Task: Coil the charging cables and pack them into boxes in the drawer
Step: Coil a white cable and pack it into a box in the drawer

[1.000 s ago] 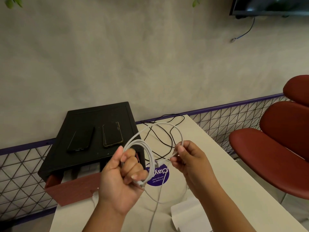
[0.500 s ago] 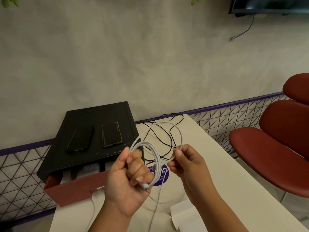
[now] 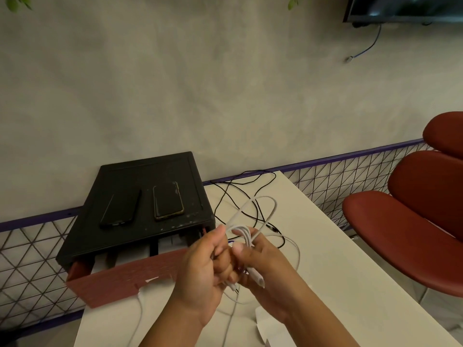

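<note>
We hold the white cable part-coiled, left hand and right hand clenched on its loops, tail trailing below the grip, black cable beyond it uncoiled, neither yet in the drawer leftward.

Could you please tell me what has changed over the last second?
The right hand closed in on the left hand and now grips the white cable coil with it; the loop shrank. The two phones and the open drawer stayed put.
</note>
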The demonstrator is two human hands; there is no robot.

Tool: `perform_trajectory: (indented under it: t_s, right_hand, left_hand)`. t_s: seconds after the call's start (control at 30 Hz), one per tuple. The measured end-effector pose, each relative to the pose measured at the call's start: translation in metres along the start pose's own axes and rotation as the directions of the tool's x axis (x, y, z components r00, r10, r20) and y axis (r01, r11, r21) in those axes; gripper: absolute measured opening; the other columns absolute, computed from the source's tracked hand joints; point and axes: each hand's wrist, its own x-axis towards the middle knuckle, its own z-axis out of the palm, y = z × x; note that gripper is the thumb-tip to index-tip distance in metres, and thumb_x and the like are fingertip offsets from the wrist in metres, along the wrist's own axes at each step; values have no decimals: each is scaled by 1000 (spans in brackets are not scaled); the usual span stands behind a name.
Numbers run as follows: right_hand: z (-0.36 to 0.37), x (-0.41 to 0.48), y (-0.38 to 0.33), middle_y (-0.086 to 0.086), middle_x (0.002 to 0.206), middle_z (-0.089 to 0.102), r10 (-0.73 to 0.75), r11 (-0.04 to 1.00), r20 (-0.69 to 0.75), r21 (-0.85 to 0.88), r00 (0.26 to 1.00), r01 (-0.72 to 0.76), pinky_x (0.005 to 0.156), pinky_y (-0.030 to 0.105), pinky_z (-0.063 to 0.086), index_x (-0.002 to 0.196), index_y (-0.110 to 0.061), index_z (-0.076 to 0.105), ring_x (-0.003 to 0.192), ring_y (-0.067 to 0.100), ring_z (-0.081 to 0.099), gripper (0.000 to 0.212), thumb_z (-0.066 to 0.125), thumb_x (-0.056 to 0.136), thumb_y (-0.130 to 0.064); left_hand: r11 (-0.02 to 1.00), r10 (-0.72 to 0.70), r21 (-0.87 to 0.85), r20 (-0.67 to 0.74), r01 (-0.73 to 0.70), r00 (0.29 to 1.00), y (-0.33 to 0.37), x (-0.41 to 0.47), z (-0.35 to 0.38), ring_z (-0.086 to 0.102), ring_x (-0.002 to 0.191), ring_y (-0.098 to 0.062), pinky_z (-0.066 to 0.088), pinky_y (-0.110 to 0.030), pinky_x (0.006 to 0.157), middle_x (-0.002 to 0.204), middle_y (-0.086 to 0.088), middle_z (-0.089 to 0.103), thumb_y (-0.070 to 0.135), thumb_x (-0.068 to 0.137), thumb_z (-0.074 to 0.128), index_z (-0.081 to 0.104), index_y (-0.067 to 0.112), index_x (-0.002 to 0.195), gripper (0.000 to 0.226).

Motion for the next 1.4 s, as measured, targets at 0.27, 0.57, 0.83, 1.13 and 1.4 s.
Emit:
perform_trajectory:
  t_s: [0.27, 0.57, 0.83, 1.13, 1.4]
  right_hand:
    - [-9, 1, -5, 11, 89, 62, 103, 906, -103, -401, 989, -136, 54, 19, 46, 103, -8, 59, 65, 17, 60, 23, 63, 83, 2]
    - [-31, -12, -19, 1, 82, 60, 165, 628, -123, -752, 979, -200, 50, 20, 46, 76, -17, 54, 54, 11, 61, 23, 57, 83, 4]
    - [-64, 0, -16, 5, 85, 59, -254, 455, -358, -864, 899, -215, 51, 22, 45, 65, -20, 48, 64, 20, 67, 33, 50, 81, 10]
    - [-78, 8, -18, 4, 105, 60, -723, 279, -348, -937, 597, -208, 70, 25, 38, 109, -8, 69, 87, 21, 61, 32, 51, 86, 5]
    - [-60, 9, -21, -5, 143, 43, -216, 926, -402, -374, 890, 56, 100, 31, 31, 137, -21, 45, 131, 14, 38, 67, 57, 72, -16]
  left_hand:
    - [990, 82, 120, -13, -80, 997, 5, 3, -6, 21, 33, -9, 32, -23, 37, 38, 5, 21, 35, 75, 50, 34, 17, 49, 35]
    - [969, 248, 58, -162, -241, 955, 39, 16, -27, 20, 31, -6, 29, -17, 35, 36, 9, 23, 26, 92, 41, 34, 20, 49, 45]
    - [970, 241, 23, -49, -241, 969, 32, 17, -28, 37, 45, -8, 38, -29, 65, 47, 4, 37, 32, 80, 44, 46, 18, 48, 35]
    - [651, 281, 730, 24, -209, 959, 25, 13, -27, 57, 67, 2, 42, -17, 66, 74, 4, 66, 18, 93, 51, 65, 33, 82, 23]
    - [781, -7, 624, 39, -19, 999, 11, 11, -27, 66, 83, -14, 53, -29, 75, 76, 2, 69, -5, 91, 46, 61, 17, 94, 26]
